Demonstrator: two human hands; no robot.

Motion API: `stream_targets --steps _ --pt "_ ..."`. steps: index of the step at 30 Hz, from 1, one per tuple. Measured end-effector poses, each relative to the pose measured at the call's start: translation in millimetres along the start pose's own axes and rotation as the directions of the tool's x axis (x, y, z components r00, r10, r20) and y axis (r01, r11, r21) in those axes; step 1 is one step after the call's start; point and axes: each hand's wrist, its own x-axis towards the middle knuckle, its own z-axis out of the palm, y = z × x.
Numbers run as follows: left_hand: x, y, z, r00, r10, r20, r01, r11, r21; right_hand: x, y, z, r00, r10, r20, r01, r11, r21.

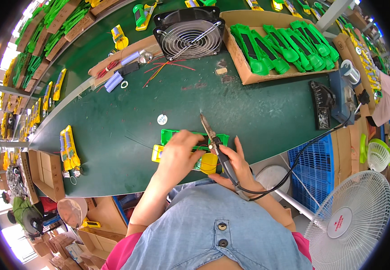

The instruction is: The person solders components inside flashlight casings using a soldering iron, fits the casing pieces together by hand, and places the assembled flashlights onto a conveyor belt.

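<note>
My right hand point(239, 168) grips a soldering iron point(225, 163), its metal tip pointing up and away over the bench. Under my hands lie a green plastic casing point(170, 135) and, on its near side, a yellow casing part point(209, 164). My left hand point(180, 150) lies across both parts, its fingers curled and closed. What is between those fingers is hidden. Thin dark wires point(138, 140) stick out to the left of the yellow part. A round white disc point(162, 119) lies just beyond the green casing.
A box fan point(189, 38) and a carton of green casings point(244, 77) stand at the back. Blue battery cells point(114, 82) and loose wires lie back left. Yellow assemblies point(70, 148) lie at left. The iron's cord point(296, 164) runs right to a blue soldering station point(342, 101).
</note>
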Motion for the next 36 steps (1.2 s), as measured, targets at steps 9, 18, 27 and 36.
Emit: stream_targets --steps 9,18,27,36 --pt "-23.1 -7.8 12.6 0.969 0.065 -0.238 -0.075 0.997 -0.032 43.1 0.8 -38.5 0.986 0.079 0.144 -0.059 0.989 -0.138" --pt "-30.9 -5.1 12.3 0.976 0.077 -0.205 -0.066 0.996 0.059 -3.1 -8.2 -39.3 0.994 -0.045 -0.103 0.013 0.954 -0.299" --pt "-23.1 -3.0 20.7 0.967 -0.078 -0.244 0.053 0.992 -0.11 -32.2 -1.5 -5.2 0.781 0.313 -0.541 0.003 0.864 0.504" --pt "-23.6 -3.0 28.2 0.947 -0.033 -0.319 0.019 0.999 -0.046 -24.3 -4.3 -2.6 0.801 0.294 -0.522 -0.024 0.886 0.462"
